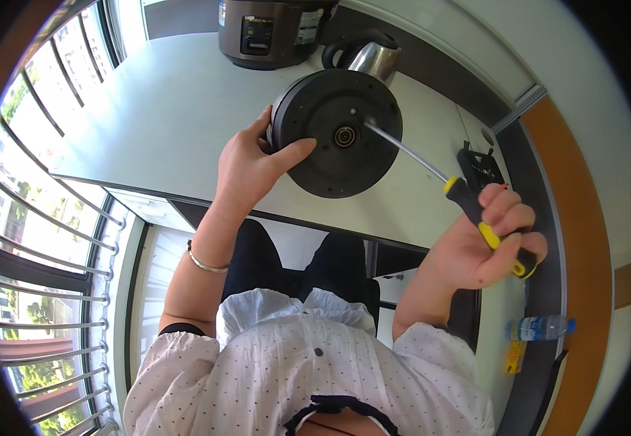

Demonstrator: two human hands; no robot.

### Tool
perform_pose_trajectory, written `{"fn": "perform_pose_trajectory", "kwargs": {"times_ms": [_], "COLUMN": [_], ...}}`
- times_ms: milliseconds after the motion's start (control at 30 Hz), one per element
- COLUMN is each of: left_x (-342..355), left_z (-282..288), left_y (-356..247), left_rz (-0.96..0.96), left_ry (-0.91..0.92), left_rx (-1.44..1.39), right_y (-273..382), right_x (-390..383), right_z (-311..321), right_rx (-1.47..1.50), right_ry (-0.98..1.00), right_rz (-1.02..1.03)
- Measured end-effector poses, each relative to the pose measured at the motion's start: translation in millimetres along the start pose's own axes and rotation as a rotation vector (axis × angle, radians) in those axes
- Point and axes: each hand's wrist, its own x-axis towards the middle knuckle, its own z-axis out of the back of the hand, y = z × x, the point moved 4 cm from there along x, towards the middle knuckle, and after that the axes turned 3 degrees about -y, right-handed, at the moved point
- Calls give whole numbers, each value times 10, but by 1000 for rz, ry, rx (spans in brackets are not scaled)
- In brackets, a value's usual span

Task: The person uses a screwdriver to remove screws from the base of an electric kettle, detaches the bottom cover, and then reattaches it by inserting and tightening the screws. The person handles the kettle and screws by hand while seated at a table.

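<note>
My left hand grips the left edge of a round black base, thumb on its face and fingers behind the rim. The base is tilted up toward me. It has a round metal-ringed socket at its centre, small holes, and a sliver of silvery side at its left. My right hand is wrapped round the black-and-yellow handle of a screwdriver. The steel shaft points up and left, its tip at the base's face just right of the socket. Whether the tip sits in a hole I cannot tell.
Behind the base stand a dark brown cooker and a silvery kettle with a black handle, partly hidden. A black tool holder lies on the white table at right. A blue-capped bottle is farther right; window bars line the left.
</note>
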Motion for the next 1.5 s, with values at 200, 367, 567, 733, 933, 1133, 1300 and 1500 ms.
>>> {"fn": "perform_pose_trajectory", "kwargs": {"times_ms": [200, 367, 567, 733, 933, 1133, 1300, 1500], "left_x": [-3, -5, -15, -17, -15, -25, -23, -14], "left_z": [-47, -39, -34, -27, -24, -18, -21, -22], "left_y": [-37, -27, -13, -8, 6, -22, -20, -9], "left_rz": [-11, -4, 1, -2, 0, 9, 3, 6], "left_ry": [-13, -13, -11, -10, -18, -13, -12, -15], "left_rx": [-31, -18, -10, -8, -12, -11, -12, 6], "right_y": [3, 17, -9, -29, -52, -62, -22, 80], "right_x": [65, 7, -6, -16, -17, -20, -48, -82], "right_z": [166, 68, 34, 15, 11, -3, -61, -166], "right_rx": [149, 129, 142, 135, 143, 129, 42, -99], "right_ry": [-295, -143, -113, -115, -93, -107, -42, 159], "right_rz": [40, 38, 35, 38, 40, 40, 51, 78]}}
